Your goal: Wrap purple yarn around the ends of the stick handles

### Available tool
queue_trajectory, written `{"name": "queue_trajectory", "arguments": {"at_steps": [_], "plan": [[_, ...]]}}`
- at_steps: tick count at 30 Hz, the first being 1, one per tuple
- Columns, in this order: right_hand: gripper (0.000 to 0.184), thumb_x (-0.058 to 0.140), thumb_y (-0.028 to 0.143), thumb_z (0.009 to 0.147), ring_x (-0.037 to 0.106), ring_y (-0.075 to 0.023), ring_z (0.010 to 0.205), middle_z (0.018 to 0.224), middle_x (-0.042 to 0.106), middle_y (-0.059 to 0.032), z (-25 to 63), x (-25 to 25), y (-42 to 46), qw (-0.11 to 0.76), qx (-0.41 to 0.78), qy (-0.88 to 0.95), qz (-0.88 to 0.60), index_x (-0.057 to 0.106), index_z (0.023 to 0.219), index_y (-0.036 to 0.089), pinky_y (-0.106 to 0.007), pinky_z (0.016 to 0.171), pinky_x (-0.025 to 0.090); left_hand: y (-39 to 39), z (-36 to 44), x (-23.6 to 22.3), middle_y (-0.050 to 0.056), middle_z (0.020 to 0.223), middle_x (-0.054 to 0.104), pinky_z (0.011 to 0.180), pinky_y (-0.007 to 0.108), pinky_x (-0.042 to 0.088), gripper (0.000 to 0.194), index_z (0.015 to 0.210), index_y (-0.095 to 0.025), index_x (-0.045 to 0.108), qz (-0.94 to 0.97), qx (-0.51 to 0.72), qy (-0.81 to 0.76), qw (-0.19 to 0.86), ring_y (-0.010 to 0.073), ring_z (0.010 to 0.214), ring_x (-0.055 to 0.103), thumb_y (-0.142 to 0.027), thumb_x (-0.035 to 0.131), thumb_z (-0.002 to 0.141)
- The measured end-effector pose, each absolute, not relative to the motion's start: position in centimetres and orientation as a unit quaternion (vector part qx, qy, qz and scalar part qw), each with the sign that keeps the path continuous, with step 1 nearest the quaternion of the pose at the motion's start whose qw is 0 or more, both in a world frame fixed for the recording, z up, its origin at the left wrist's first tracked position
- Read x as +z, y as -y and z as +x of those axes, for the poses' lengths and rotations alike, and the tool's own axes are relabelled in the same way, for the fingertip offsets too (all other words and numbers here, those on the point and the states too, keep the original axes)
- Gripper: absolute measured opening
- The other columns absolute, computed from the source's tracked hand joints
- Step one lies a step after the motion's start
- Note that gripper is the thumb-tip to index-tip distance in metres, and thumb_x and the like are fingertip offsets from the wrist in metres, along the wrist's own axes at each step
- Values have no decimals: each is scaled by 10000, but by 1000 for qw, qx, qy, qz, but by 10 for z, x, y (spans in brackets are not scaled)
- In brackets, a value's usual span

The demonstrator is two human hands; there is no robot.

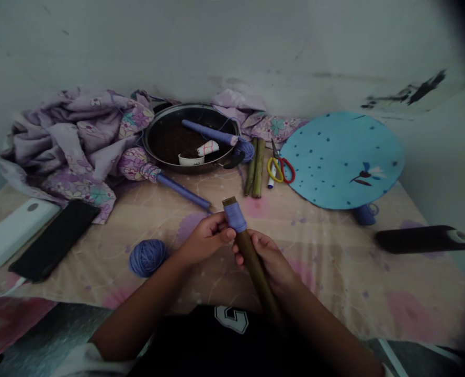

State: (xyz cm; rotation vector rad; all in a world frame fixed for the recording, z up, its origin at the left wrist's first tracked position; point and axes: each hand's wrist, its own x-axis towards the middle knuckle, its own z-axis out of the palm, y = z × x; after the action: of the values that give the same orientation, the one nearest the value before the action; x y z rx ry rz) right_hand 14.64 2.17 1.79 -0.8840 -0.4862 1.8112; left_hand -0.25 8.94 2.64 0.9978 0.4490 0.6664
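My right hand (269, 256) is closed round a thick brown stick (251, 256), which slants up and away from my body. Purple yarn (235, 216) is wound in close turns near its far end, leaving a short bare tip. My left hand (208, 238) is at the left side of that winding, thumb and fingers pinched together on the yarn; the strand itself is hard to make out. A purple yarn ball (148, 257) lies left of my left forearm. Beyond my hands, a yarn-wrapped stick (183, 191) rests on the table, its other end bound in flowered cloth.
At the back stands a dark pan (149, 149) with soil, a broken white cup and another wrapped stick. Right of it are green-brown sticks (256, 173), scissors (281, 170) and a blue round board (334, 167). Bunched cloth (79, 141), a phone (55, 241) and a white power bank (16, 230) lie left.
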Motion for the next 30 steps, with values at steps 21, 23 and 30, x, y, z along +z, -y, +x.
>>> {"name": "queue_trajectory", "arguments": {"at_steps": [21, 23, 30], "plan": [[298, 725, 374, 713, 527, -97, 513, 634, 573, 40, 144, 21, -25, 518, 677, 240, -464, 540, 874, 206, -188, 420, 466, -93, -5, 20, 4, 658, 532, 546, 245, 343, 381, 787, -157, 523, 767, 286, -386, 426, 129, 596, 479, -446, 316, 925], [294, 721, 369, 716, 515, -95, 500, 621, 571, 43, 143, 20, -25, 516, 671, 241, -475, 533, 873, 206, -193, 420, 462, -93, -4, 19, -13, 609, 495, 521, 239, 317, 381, 736, -166, 493, 782, 270, -416, 377, 120, 547, 450, -418, 287, 934], [297, 713, 377, 711, 487, -89, 448, 592, 557, 51, 143, 20, -26, 513, 659, 240, -496, 520, 858, 207, -204, 405, 437, -95, -5, 22, -45, 538, 413, 502, 228, 280, 346, 642, -180, 429, 784, 277, -441, 339, 101, 497, 406, -390, 359, 908]]}}
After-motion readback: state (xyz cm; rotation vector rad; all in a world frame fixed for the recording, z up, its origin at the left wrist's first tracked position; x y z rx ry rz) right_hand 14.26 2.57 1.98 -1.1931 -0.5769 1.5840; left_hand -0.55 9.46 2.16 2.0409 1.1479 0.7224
